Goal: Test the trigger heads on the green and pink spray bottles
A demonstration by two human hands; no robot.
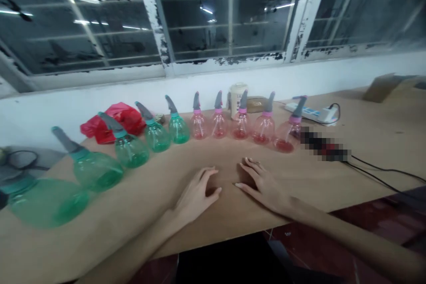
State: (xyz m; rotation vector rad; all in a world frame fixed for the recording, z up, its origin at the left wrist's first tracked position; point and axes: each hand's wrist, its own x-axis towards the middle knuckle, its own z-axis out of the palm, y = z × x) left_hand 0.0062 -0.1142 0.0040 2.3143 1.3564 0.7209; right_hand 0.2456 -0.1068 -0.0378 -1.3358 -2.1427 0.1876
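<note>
My left hand point(199, 193) rests on the brown tabletop, its thumb apart from its fingers and nothing held. Facing it, my right hand point(264, 186) also lies open on the table with bare fingers spread. Beyond both hands, spray bottles stand in a curved row. Several clear green ones with teal collars and grey trigger heads fill the left side, from a large-looking near bottle point(46, 204) to a farther green bottle point(179, 128). On the right are several clear pink ones, among them a pink bottle point(199, 125) and the end pink bottle point(285, 135). Neither hand touches a bottle.
Behind the bottles lie a red plastic bag point(115, 122) and a white paper cup point(237, 102). A white power strip point(313, 113) sits back right. Near it is a pixelated dark object point(324, 144) with black cables. A cardboard piece point(382, 88) lies farther right, below the barred windows.
</note>
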